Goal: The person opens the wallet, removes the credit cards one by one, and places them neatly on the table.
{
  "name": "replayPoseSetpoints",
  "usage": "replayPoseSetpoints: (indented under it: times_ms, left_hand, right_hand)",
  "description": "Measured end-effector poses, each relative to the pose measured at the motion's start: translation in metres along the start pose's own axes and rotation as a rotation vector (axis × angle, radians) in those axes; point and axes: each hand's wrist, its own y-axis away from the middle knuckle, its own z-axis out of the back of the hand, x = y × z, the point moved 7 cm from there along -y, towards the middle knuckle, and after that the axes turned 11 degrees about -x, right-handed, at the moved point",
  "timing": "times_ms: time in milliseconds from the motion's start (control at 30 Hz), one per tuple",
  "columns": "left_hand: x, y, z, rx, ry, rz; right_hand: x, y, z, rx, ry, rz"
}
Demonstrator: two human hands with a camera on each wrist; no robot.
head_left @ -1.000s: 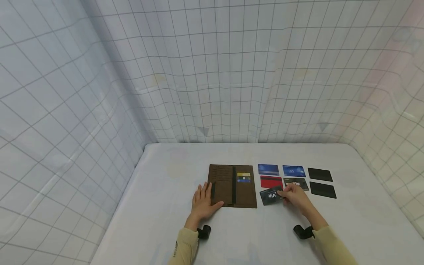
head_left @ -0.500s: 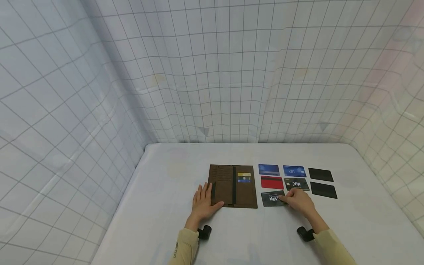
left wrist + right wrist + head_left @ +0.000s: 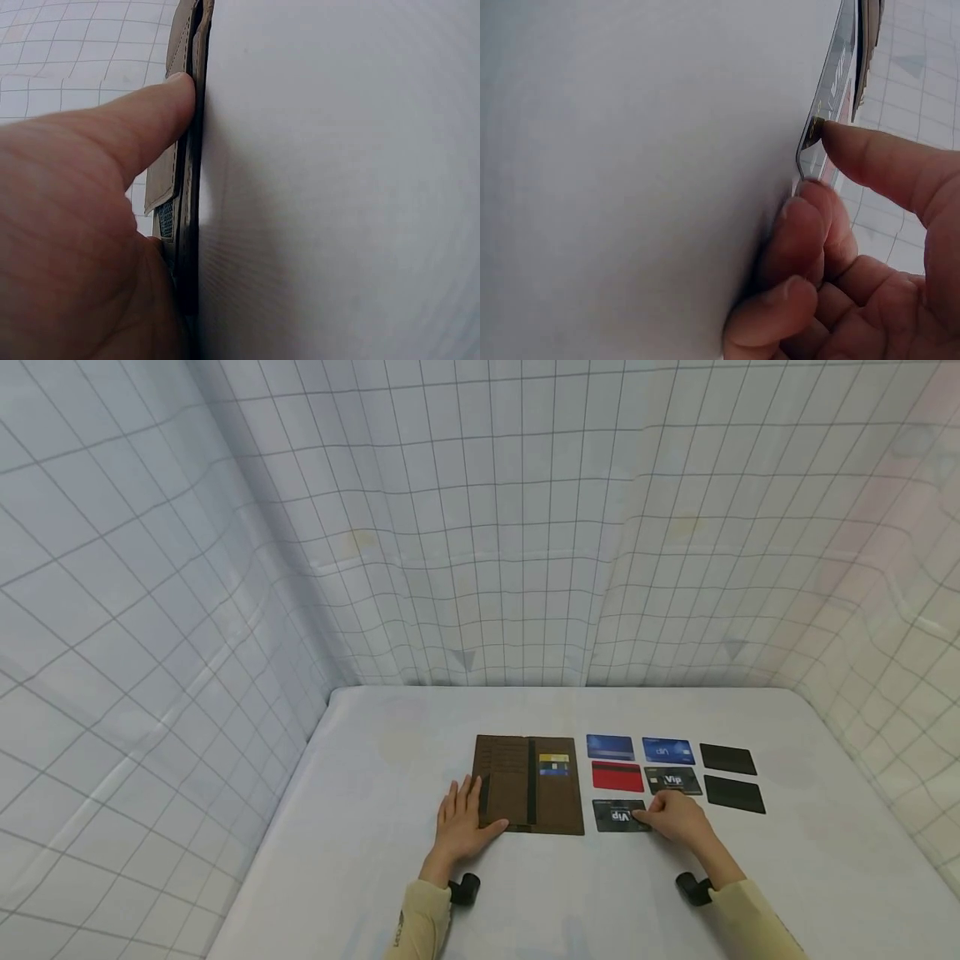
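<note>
A brown bifold wallet (image 3: 557,810) lies spread out on the white table, with a yellow card and a blue card showing in its right-hand slots. My left hand (image 3: 459,835) rests on its lower left corner, fingers extended; in the left wrist view the thumb (image 3: 161,112) presses the wallet's edge. Right of the wallet, my right hand (image 3: 678,818) pinches the right end of a black Vip card (image 3: 613,816) that lies flat on the table. The right wrist view has the thumb (image 3: 870,154) on the card's face and curled fingers by its edge.
Above the pinched card lie a red card (image 3: 617,777), a second black Vip card (image 3: 673,781), a dark blue card (image 3: 610,747) and a blue card with a chip (image 3: 667,751). Farther right are two plain black cards (image 3: 727,758). A gridded white curtain (image 3: 525,568) surrounds the table.
The black Vip card has gone from tilted to straight and flat, below the red card. My right hand moved slightly right and down with it; my left hand has stayed on the wallet.
</note>
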Motion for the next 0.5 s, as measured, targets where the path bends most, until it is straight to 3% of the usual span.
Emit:
replayPoseSetpoints:
  times_ms: [500]
  left_hand:
    - [-0.0010, -0.0001, -0.0003, -0.003, -0.016, 0.000]
  right_hand:
    - [0.0025, 0.0016, 0.0002, 0.003, 0.016, 0.023]
